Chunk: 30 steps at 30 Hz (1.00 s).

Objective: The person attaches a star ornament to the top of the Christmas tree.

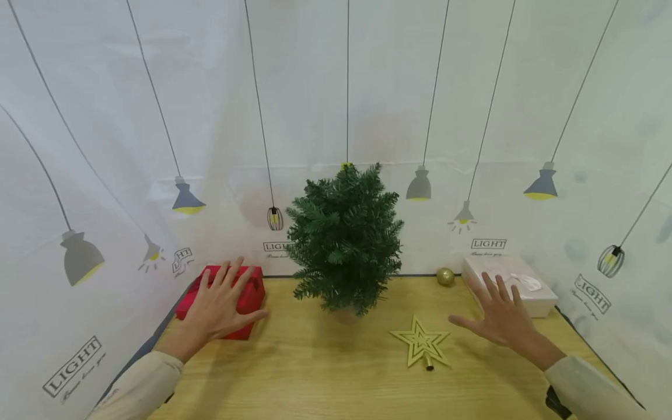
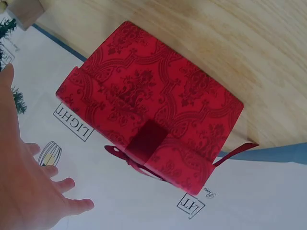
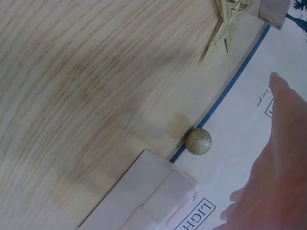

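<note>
My left hand (image 1: pixel 220 306) is spread above the table, in front of a red gift box (image 1: pixel 254 302). The left wrist view shows that box (image 2: pixel 158 96) with its dark red ribbon and patterned sides, apart from the fingers. My right hand (image 1: pixel 501 315), fingers spread, hovers near a white gift box (image 1: pixel 530 291) with a pale bow. Between the hands a small green artificial Christmas tree (image 1: pixel 343 239) stands upright. A gold star tree topper (image 1: pixel 421 343) lies to the left of my right hand. Neither hand holds anything.
A gold ball ornament (image 1: pixel 445 276) sits at the table's back edge, left of the white box. The wooden table (image 1: pixel 315 379) meets white cloth walls (image 1: pixel 367 76) printed with hanging lamps at the back and both sides.
</note>
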Tool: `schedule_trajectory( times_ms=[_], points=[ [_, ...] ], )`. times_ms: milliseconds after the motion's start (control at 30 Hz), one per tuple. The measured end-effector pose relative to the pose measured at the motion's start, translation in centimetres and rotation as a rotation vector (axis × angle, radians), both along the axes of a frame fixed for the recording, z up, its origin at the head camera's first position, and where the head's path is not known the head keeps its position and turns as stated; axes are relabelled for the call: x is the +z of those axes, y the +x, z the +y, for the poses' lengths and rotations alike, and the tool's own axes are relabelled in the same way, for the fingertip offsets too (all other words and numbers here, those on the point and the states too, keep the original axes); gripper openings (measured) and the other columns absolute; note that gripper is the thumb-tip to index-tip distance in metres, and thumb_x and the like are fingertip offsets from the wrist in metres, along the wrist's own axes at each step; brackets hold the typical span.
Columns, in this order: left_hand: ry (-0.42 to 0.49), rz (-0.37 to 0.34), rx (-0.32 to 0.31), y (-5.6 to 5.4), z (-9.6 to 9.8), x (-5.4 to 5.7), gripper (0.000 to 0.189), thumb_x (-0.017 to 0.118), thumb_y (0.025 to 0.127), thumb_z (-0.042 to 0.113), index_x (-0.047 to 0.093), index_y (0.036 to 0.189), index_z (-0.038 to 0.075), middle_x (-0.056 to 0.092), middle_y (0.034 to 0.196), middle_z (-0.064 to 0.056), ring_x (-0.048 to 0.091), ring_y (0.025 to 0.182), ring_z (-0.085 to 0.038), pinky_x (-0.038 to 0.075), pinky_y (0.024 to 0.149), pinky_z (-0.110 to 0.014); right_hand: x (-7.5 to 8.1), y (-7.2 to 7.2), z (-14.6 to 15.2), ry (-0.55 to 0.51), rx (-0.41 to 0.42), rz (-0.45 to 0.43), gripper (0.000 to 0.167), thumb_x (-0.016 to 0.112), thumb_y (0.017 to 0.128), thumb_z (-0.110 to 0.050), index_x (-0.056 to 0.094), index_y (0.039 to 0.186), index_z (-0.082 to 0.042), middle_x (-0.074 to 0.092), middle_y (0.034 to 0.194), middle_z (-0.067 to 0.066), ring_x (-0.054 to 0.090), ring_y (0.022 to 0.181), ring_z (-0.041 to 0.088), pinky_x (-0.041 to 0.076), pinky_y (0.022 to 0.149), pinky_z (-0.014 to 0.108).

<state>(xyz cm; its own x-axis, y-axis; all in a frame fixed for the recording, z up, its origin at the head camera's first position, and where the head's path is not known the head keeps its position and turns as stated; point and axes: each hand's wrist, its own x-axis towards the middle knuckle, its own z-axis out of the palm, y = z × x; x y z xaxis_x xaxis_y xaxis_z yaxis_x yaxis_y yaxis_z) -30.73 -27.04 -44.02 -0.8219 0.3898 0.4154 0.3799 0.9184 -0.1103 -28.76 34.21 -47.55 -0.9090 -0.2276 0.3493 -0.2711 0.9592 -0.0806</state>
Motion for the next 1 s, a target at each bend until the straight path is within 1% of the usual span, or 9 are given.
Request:
schedule_trajectory(
  times_ms=[133,233,367,467,567,700,833,933,1000],
  points=[
    [-0.013,-0.023,-0.011,0.0,0.0,0.8,0.106,0.063,0.084,0.080,0.036,0.163,0.013,0.026,0.168,-0.019,0.030,0.150,-0.048,0.018,0.117,-0.076,-0.9,-0.3,0.2,-0.005,0.018,0.036,0.107,0.071,0.083,-0.072,0.031,0.164,-0.013,0.036,0.155,0.039,0.033,0.138,0.065,0.023,0.110,0.079],
    [-0.024,-0.025,-0.015,0.0,0.0,1.7,0.104,0.061,0.087,0.079,0.034,0.163,0.013,0.025,0.169,-0.018,0.029,0.150,-0.047,0.019,0.117,-0.075,-0.8,-0.3,-0.1,-0.017,0.036,0.053,0.104,0.072,0.082,-0.071,0.039,0.160,-0.010,0.038,0.154,0.039,0.035,0.137,0.065,0.023,0.110,0.079],
    [-0.033,-0.022,-0.012,0.1,0.1,2.8,0.102,0.060,0.090,0.077,0.032,0.164,0.014,0.025,0.169,-0.017,0.029,0.151,-0.045,0.021,0.117,-0.074,-0.4,0.2,-0.6,-0.066,0.072,0.055,0.098,0.077,0.080,-0.067,0.049,0.152,-0.007,0.040,0.155,0.035,0.038,0.136,0.066,0.023,0.110,0.079],
    [-0.023,-0.035,-0.011,0.2,0.2,3.5,0.100,0.059,0.091,0.075,0.030,0.165,0.015,0.024,0.170,-0.017,0.027,0.152,-0.045,0.021,0.117,-0.074,-0.7,0.4,-0.8,-0.081,0.093,0.047,0.098,0.078,0.080,-0.066,0.049,0.152,-0.008,0.039,0.157,0.031,0.039,0.135,0.066,0.023,0.108,0.080],
    [-0.005,-0.038,-0.023,0.2,0.5,4.3,0.098,0.059,0.093,0.072,0.028,0.166,0.016,0.024,0.170,-0.017,0.027,0.152,-0.045,0.021,0.117,-0.074,-1.3,0.6,-0.9,-0.054,0.106,0.052,0.097,0.076,0.083,-0.066,0.047,0.153,-0.007,0.037,0.158,0.030,0.041,0.132,0.065,0.025,0.107,0.080],
    [0.016,-0.003,-0.066,0.0,0.9,5.5,0.094,0.061,0.094,0.068,0.030,0.165,0.015,0.029,0.168,-0.018,0.032,0.149,-0.045,0.025,0.116,-0.074,-1.2,1.2,-1.4,-0.051,0.128,0.021,0.094,0.075,0.084,-0.065,0.047,0.154,-0.008,0.039,0.156,0.031,0.041,0.135,0.062,0.027,0.107,0.080],
    [0.020,0.042,-0.108,-0.2,1.3,6.8,0.091,0.064,0.095,0.064,0.032,0.164,0.013,0.034,0.166,-0.018,0.037,0.146,-0.045,0.030,0.114,-0.071,-0.7,1.9,-2.0,-0.097,0.175,0.009,0.090,0.079,0.083,-0.062,0.052,0.149,-0.007,0.045,0.151,0.033,0.040,0.137,0.061,0.029,0.109,0.077],
    [0.019,0.052,-0.124,-0.2,1.6,7.8,0.090,0.065,0.095,0.061,0.032,0.164,0.012,0.034,0.165,-0.018,0.038,0.145,-0.045,0.032,0.114,-0.069,-1.1,1.9,-2.1,-0.119,0.237,0.055,0.085,0.082,0.082,-0.056,0.056,0.145,-0.005,0.051,0.143,0.035,0.047,0.129,0.062,0.036,0.105,0.076],
    [0.018,0.059,-0.133,-0.2,1.9,8.4,0.090,0.066,0.095,0.059,0.032,0.163,0.012,0.035,0.164,-0.019,0.040,0.144,-0.045,0.034,0.114,-0.068,-1.4,1.8,-2.1,-0.131,0.268,0.060,0.081,0.083,0.083,-0.053,0.058,0.143,-0.005,0.054,0.139,0.035,0.052,0.124,0.061,0.042,0.100,0.074]
  ],
)
